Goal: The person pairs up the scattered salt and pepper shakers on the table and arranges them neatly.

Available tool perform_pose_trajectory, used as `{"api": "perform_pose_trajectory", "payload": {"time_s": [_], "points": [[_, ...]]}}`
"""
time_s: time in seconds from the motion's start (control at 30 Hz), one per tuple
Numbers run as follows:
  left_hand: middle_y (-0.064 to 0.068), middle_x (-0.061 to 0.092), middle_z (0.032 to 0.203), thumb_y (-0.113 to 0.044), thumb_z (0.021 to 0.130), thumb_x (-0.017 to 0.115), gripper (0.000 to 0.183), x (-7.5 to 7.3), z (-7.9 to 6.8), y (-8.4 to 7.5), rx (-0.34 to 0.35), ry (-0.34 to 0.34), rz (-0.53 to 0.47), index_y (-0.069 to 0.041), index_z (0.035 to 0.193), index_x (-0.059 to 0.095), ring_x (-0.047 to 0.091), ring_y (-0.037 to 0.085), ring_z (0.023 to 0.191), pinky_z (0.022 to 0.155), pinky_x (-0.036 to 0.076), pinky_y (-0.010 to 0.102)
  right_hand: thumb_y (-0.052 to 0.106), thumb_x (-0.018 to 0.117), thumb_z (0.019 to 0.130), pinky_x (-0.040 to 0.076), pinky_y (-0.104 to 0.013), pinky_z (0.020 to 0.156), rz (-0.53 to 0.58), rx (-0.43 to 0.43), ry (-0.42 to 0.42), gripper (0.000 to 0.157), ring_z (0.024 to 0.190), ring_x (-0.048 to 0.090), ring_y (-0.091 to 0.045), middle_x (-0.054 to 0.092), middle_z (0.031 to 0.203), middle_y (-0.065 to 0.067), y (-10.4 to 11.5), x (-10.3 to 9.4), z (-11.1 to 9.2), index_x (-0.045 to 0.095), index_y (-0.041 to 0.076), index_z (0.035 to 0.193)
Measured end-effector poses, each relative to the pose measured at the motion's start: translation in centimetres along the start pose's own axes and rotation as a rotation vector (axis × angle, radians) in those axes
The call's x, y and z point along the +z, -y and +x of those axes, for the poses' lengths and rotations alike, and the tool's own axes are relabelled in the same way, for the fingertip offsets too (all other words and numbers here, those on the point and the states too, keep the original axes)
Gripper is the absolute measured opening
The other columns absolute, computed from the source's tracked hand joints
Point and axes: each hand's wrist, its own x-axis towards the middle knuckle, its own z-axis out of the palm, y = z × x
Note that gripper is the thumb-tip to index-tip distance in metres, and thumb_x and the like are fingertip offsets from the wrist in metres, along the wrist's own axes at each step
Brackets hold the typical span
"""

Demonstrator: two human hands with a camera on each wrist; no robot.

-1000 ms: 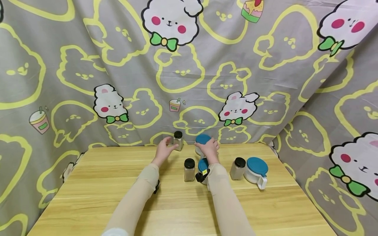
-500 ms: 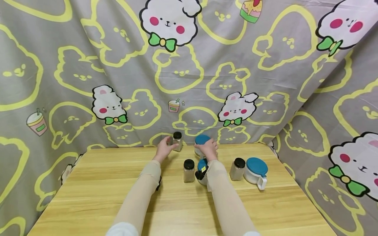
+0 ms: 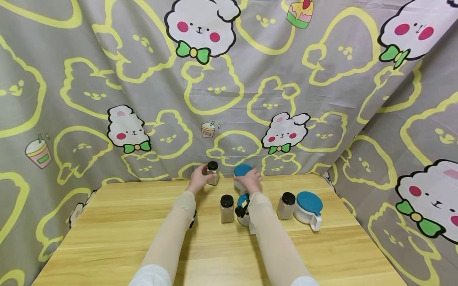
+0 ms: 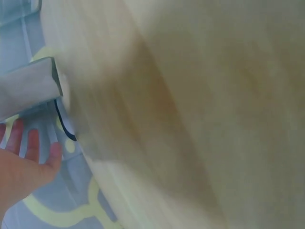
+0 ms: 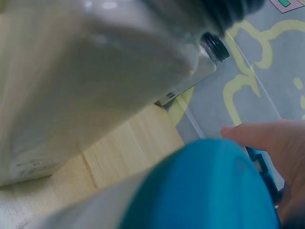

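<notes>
At the back of the table stands a clear spice jar [image 3: 212, 178] with a black lid. My left hand [image 3: 198, 179] reaches around its left side, thumb in front; in the left wrist view its fingers [image 4: 32, 145] look straight and a little apart from the jar [image 4: 26, 88]. To its right, my right hand [image 3: 251, 180] holds a white seasoning jar [image 3: 242, 171] with a blue lid, thumb on the left and fingers on the right. In the right wrist view the thumb [image 5: 252, 136] shows, but most of that jar is hidden.
Nearer me stand another black-lidded spice jar [image 3: 227, 210] and a blue-lidded jar [image 3: 242, 200], partly covered by the right wrist camera. To the right are a third spice jar [image 3: 286, 206] and a blue-lidded jar [image 3: 308, 204] with a handle. A patterned curtain [image 3: 171, 87] borders the table [image 3: 143, 198].
My left hand has closed in slightly on the back spice jar. The right hand stays at the back blue-lidded jar. The whole head view has shifted a little.
</notes>
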Motion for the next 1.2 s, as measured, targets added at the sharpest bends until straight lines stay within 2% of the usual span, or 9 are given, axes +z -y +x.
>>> {"api": "perform_pose_trajectory", "payload": {"time_s": [0.17,0.4,0.83,1.03,1.2], "points": [[0.012,0.047,0.130,-0.033,0.079,0.068,0.064,-0.3,0.0,-0.6,-0.026,0.028,0.007,-0.014,0.134,0.040,0.043,0.030,0.121,0.099,0.038,0.046,0.056,0.069,0.067,0.031,-0.056,0.098,-0.007,-0.003,0.007,0.112,0.129,0.021,-0.039,0.018,0.142,-0.023,-0.2,0.2,0.3,0.005,0.002,0.142],[0.012,0.047,0.132,-0.036,0.077,0.069,0.066,-0.1,0.3,-0.5,-0.039,0.036,0.010,-0.016,0.133,0.041,0.043,0.029,0.122,0.100,0.037,0.045,0.055,0.071,0.065,0.031,-0.056,0.098,-0.004,-0.002,-0.007,0.112,0.129,0.022,-0.038,0.021,0.141,-0.023,-0.2,0.3,0.4,0.008,0.003,0.141],[0.014,0.041,0.137,-0.031,0.078,0.069,0.068,1.0,0.6,-0.3,-0.063,-0.006,0.005,-0.013,0.135,0.038,0.037,0.030,0.127,0.104,0.033,0.044,0.056,0.069,0.066,0.033,-0.055,0.095,-0.033,-0.003,-0.015,0.106,0.126,0.026,-0.038,0.025,0.138,-0.023,-0.3,0.5,0.5,0.014,0.002,0.139],[0.015,0.046,0.133,-0.037,0.075,0.071,0.070,1.4,1.0,0.3,-0.028,-0.049,0.015,-0.013,0.133,0.041,0.042,0.032,0.123,0.099,0.038,0.044,0.056,0.069,0.066,0.033,-0.055,0.095,-0.053,-0.003,-0.024,0.105,0.125,0.027,-0.038,0.027,0.138,-0.022,-0.1,0.4,0.4,0.016,0.002,0.138],[0.013,0.048,0.131,-0.033,0.074,0.072,0.069,1.5,0.9,0.4,-0.039,-0.062,0.011,-0.013,0.132,0.042,0.043,0.030,0.122,0.101,0.037,0.044,0.056,0.071,0.064,0.034,-0.055,0.095,-0.069,0.002,-0.040,0.105,0.123,0.030,-0.037,0.030,0.137,-0.021,-0.1,0.5,0.8,0.020,0.002,0.137]]}}
